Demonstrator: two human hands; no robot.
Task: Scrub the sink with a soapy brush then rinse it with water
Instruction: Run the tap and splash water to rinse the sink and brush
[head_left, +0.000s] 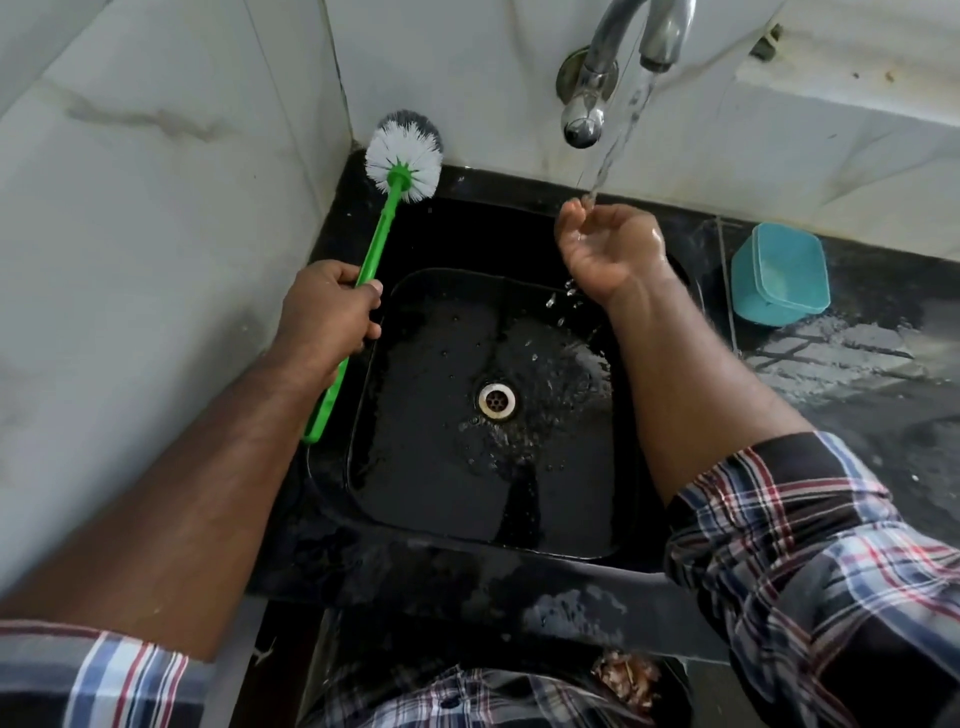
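Left hand grips the green brush mid-handle, bristles up against the wall corner over the black sink's far-left rim, while the right hand cups loosely, palm up, empty, under the tap's running water.

This looks like a home wash area, probably a kitchen, though the narrow view leaves that unsure. A black square sink with a round metal drain is set in a dark stone counter, in a corner of white marbled wall tiles. A chrome wall tap runs water, and a teal plastic box sits at the counter's back edge.
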